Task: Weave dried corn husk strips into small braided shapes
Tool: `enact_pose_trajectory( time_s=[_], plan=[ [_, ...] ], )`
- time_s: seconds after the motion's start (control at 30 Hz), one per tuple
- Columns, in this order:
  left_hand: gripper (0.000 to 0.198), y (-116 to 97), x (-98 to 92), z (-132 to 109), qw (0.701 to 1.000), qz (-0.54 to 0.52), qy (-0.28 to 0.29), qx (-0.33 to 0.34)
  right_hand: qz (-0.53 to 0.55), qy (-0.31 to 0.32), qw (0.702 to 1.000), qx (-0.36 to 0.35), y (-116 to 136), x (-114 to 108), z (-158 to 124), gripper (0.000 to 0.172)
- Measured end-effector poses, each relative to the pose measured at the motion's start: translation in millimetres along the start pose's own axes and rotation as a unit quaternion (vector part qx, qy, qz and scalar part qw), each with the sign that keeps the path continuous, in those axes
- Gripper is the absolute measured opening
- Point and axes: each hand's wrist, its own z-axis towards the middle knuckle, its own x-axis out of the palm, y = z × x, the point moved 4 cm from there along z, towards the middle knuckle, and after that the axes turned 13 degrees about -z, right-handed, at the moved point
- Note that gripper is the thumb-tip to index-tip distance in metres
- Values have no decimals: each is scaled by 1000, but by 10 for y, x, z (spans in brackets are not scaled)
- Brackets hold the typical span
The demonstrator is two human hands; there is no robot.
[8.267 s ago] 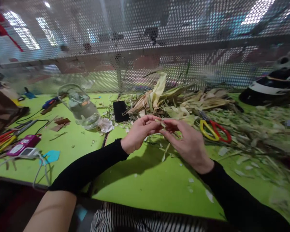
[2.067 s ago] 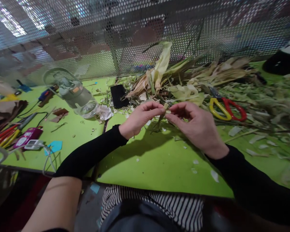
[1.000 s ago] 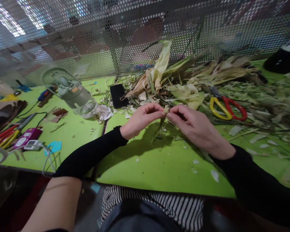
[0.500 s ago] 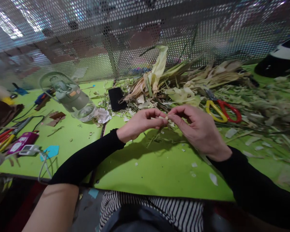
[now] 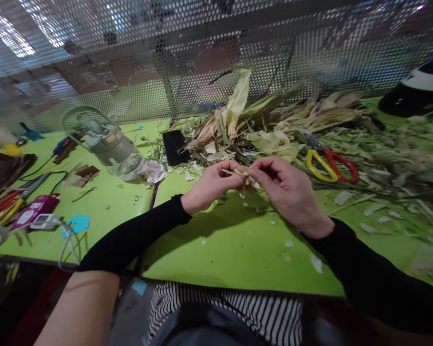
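Observation:
Between my two hands are thin pale-green corn husk strips (image 5: pixel 229 171), held above the green table (image 5: pixel 216 259). My left hand (image 5: pixel 216 185) pinches them between thumb and fingers, with a strip end sticking out over the thumb. My right hand (image 5: pixel 288 192) pinches the same strips, its fingertips almost touching those of the left. Fingers hide how the strips cross or join. Behind the hands lies a heap of dry corn husks (image 5: pixel 234 110). Scissors with one yellow and one red handle (image 5: pixel 323 166) rest on the husks to the right of my right hand.
A black phone (image 5: pixel 175 147) and a pale-green water bottle (image 5: pixel 108 144) are left of the heap. Pliers (image 5: pixel 16 204), a purple box (image 5: pixel 36 210) and a white cable (image 5: pixel 68 238) lie far left. A perforated metal screen (image 5: pixel 137 57) runs along the back. Husk scraps (image 5: pixel 411 154) cover the right.
Both hands stay close together at the strips. The right hand has shifted slightly left, and a strip end now shows more plainly above my left thumb.

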Motion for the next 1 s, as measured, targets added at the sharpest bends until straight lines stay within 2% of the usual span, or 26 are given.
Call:
enact_pose_trajectory(
  time_s=[0.1,0.2,0.4,0.5,0.67,0.87,1.0],
  plan=[
    [12,0,-18,-4,1000,16,5,-1,-54,27,994,-86,41,-46,20,10],
    [12,-19,-32,-7,999,40,12,-24,-123,33,975,-183,61,-91,25,14],
    [7,-132,-43,-52,984,47,36,-170,-236,29,912,-333,87,-90,-36,24],
    [8,-153,-49,-82,974,55,29,-218,-270,42,901,-336,85,-40,-74,24],
    [12,-84,-63,-44,983,48,7,-176,-311,51,903,-291,-11,111,-80,20],
    [14,-140,-104,-14,982,-39,-7,-182,-263,-14,927,-267,-47,74,-13,10],
    [14,-176,-104,-15,987,22,14,-157,-278,-52,912,-298,13,51,-26,10]
  ],
)
